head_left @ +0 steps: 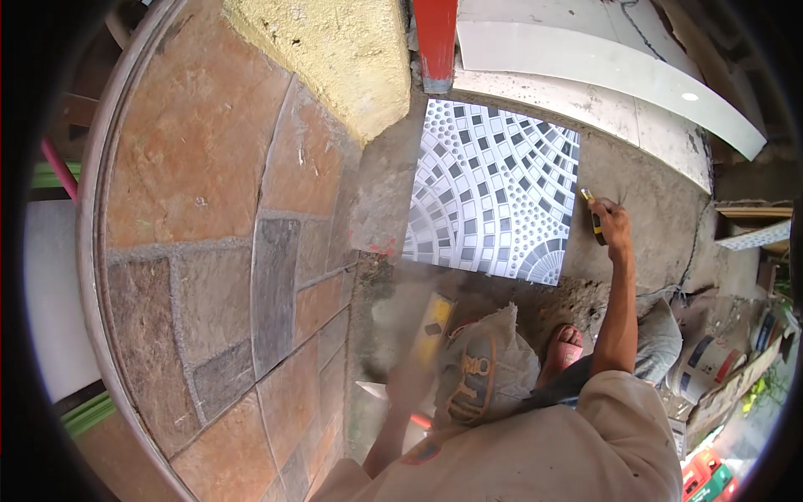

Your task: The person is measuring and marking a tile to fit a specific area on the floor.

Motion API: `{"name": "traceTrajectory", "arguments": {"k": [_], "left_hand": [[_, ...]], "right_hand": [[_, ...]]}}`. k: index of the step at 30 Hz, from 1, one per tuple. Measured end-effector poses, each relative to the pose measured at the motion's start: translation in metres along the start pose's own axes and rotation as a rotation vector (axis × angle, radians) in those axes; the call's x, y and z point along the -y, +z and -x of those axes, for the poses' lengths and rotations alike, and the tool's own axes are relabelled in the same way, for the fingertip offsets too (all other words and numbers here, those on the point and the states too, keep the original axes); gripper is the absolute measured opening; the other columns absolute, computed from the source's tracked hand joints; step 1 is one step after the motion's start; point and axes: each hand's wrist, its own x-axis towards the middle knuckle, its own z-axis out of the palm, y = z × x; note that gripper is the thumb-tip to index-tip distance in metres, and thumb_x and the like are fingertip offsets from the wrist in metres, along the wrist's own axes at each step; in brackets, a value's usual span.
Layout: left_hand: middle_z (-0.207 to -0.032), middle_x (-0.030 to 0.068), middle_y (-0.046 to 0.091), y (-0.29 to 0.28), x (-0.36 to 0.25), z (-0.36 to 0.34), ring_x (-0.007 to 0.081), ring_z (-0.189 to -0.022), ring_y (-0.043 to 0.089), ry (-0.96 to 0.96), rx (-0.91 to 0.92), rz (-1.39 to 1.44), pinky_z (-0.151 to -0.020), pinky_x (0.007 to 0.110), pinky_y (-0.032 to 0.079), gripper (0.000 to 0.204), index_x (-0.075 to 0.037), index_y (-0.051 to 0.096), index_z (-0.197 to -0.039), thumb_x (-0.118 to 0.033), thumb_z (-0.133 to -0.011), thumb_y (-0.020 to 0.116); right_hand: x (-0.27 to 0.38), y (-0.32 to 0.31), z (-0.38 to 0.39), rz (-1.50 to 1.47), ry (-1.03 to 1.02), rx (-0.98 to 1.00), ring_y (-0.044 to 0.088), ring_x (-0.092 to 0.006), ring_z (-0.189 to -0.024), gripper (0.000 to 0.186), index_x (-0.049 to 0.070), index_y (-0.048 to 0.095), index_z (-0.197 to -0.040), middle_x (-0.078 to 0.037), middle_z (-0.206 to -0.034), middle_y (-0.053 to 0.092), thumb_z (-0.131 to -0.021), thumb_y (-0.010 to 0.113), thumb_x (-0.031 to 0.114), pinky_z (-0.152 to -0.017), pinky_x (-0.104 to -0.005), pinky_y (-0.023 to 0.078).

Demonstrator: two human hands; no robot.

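Note:
My right hand (613, 226) grips a yellow-and-black utility knife (597, 219) just beyond the right edge of a square tile (489, 188) patterned with grey-and-white mosaic arcs and dots, lying on the concrete floor. Low in the middle, my left hand (406, 376), smeared by motion, holds a blurred yellow bar-shaped tool (432, 328) below the tile. Beside that hand lies a white pointed object (372, 389), partly hidden, with red showing nearby. A ragged grey piece (493, 351) with orange markings sits by my knee, near my pink sandal (559, 351).
A stone-clad wall (192, 201) fills the left, with yellow plaster (318, 50) above. A red post (436, 42), a pale step (585, 109) and a white curved strip (602, 63) border the back. At right are a white bucket (703, 372), boards and red-and-green crates (707, 477).

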Motion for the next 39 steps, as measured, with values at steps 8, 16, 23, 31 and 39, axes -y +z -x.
{"name": "traceTrajectory", "arguments": {"k": [8,16,23,31,39], "left_hand": [[-0.074,0.0153,0.057,-0.051,-0.042,-0.05,0.0358,-0.068,0.058,0.193,-0.343,0.177,-0.056,0.046,0.048,0.048,-0.007,0.049,-0.091,-0.037,-0.071,0.081],[-0.079,0.0193,0.063,-0.08,-0.146,-0.16,0.0374,-0.075,0.064,0.099,-0.218,0.187,-0.066,0.05,0.05,0.062,-0.005,0.056,-0.104,-0.053,-0.072,0.077],[-0.104,0.0235,0.063,-0.072,-0.159,-0.179,0.0383,-0.096,0.064,0.155,-0.116,0.161,-0.075,0.051,0.05,0.072,-0.005,0.048,-0.125,-0.046,-0.073,0.078],[-0.113,0.015,0.064,-0.064,-0.13,-0.146,0.0328,-0.105,0.064,-0.211,0.147,0.572,-0.09,0.043,0.05,0.074,-0.011,0.052,-0.13,-0.027,-0.066,0.084],[-0.117,0.0173,0.063,-0.072,-0.136,-0.171,0.0323,-0.107,0.064,-0.359,0.308,0.591,-0.09,0.043,0.051,0.064,-0.009,0.056,-0.127,-0.024,-0.069,0.079]], "right_hand": [[-0.037,0.017,-0.002,0.285,-0.263,-0.146,0.066,-0.0318,-0.082,0.032,0.006,0.07,-0.106,-0.015,-0.09,0.07,-0.087,0.066,0.031,-0.073,-0.0366,0.05],[0.06,0.072,0.104,0.313,-0.54,-0.148,0.054,-0.0387,-0.119,0.053,0.003,0.049,-0.135,-0.024,-0.137,0.047,-0.092,0.065,0.031,-0.096,-0.0593,0.04],[0.118,0.179,0.063,-0.462,-0.146,0.161,0.063,-0.0391,-0.105,0.056,-0.003,0.044,-0.138,-0.029,-0.116,0.062,-0.099,0.052,0.036,-0.088,-0.0426,0.048],[0.126,0.216,0.013,0.069,-0.561,-0.163,0.052,-0.0377,-0.103,0.04,0.001,0.06,-0.125,-0.024,-0.106,0.057,-0.095,0.058,0.027,-0.091,-0.0473,0.04],[0.115,0.236,-0.017,0.093,-0.483,-0.182,0.046,-0.0301,-0.102,0.045,0.013,0.067,-0.124,-0.007,-0.105,0.057,-0.088,0.065,0.039,-0.09,-0.0447,0.036]]}}
